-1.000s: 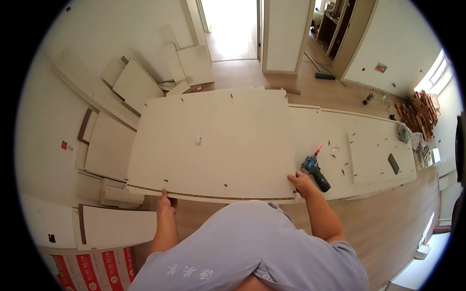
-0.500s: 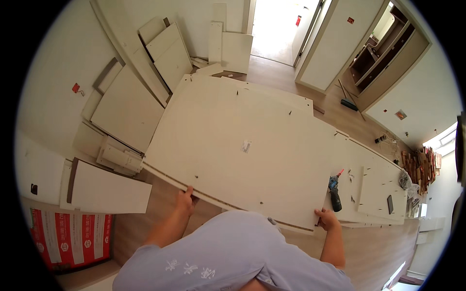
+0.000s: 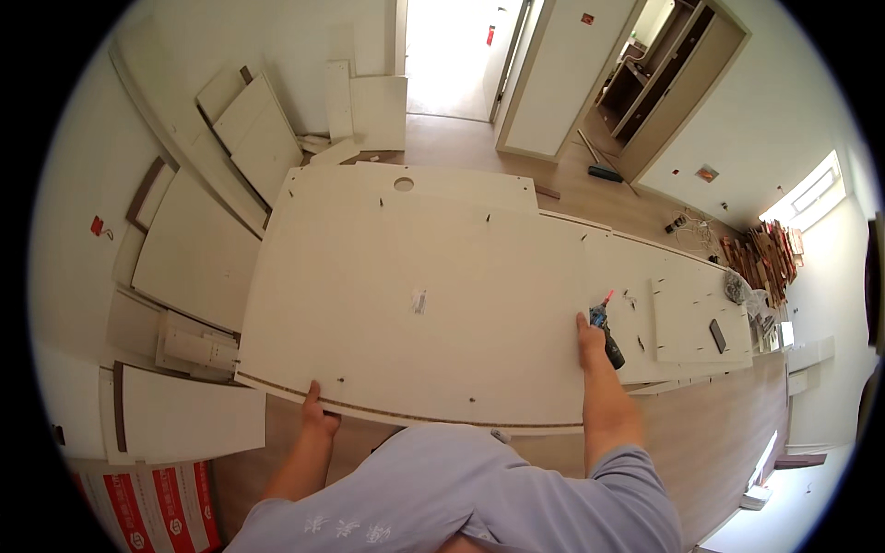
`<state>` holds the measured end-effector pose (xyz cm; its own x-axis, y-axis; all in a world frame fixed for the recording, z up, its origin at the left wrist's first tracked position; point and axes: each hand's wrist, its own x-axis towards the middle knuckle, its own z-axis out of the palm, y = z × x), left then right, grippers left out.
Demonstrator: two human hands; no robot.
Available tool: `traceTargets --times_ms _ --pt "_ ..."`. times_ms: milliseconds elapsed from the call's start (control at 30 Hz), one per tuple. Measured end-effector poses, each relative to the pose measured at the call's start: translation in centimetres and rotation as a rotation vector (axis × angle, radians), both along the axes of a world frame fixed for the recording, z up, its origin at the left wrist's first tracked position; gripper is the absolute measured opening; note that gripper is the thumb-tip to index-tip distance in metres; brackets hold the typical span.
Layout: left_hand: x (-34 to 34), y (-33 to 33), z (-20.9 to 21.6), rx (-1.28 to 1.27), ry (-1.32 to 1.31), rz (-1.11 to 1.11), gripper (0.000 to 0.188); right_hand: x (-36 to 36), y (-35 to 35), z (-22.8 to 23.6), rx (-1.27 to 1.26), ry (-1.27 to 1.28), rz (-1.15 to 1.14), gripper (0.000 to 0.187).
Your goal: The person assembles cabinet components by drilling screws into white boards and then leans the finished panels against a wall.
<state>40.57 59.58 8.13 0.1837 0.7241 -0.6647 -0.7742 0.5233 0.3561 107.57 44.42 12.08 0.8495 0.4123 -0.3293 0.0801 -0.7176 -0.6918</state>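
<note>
A large white panel (image 3: 442,341) with several upright metal pins and a small label lies in front of me. My left hand (image 3: 318,412) is closed on its near edge, left of the middle, thumb on top and fingers hidden beneath. On the panel's right edge my right hand (image 3: 590,343) is closed, its fingers partly hidden. Right beside that hand, a blue and black cordless drill (image 3: 605,336) with a reddish tip lies on another white board (image 3: 631,267). Beyond the large panel's far edge, a white board (image 3: 461,184) with a round hole sticks out.
White panels (image 3: 198,249) lean against the left wall, above red-and-white packaging (image 3: 157,507). At the right lie a smaller board (image 3: 682,323), a dark flat piece (image 3: 717,335), clear plastic bags (image 3: 737,288) and stacked wood strips (image 3: 761,263). A broom (image 3: 604,172) lies near the doorway.
The large panel has shifted toward me, uncovering the round hole in the board beyond. My right hand has moved from the near right corner farther up the right edge. My left hand keeps its hold.
</note>
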Motion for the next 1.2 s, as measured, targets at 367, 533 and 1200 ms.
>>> traceTargets --times_ms 367,533,1200 --pt "-1.5 -6.7 0.6 0.074 0.017 -0.036 0.049 -4.2 -8.5 3.7 0.103 -0.131 -0.136 0.059" --pt "0.3 -10.8 2.6 0.238 -0.088 0.095 0.062 -5.5 -11.0 9.2 0.340 -0.063 -0.146 0.058" --pt "8.0 -35.0 -10.0 -0.102 -0.435 0.736 0.088 -13.3 -21.5 32.8 0.826 -0.213 0.858 0.086"
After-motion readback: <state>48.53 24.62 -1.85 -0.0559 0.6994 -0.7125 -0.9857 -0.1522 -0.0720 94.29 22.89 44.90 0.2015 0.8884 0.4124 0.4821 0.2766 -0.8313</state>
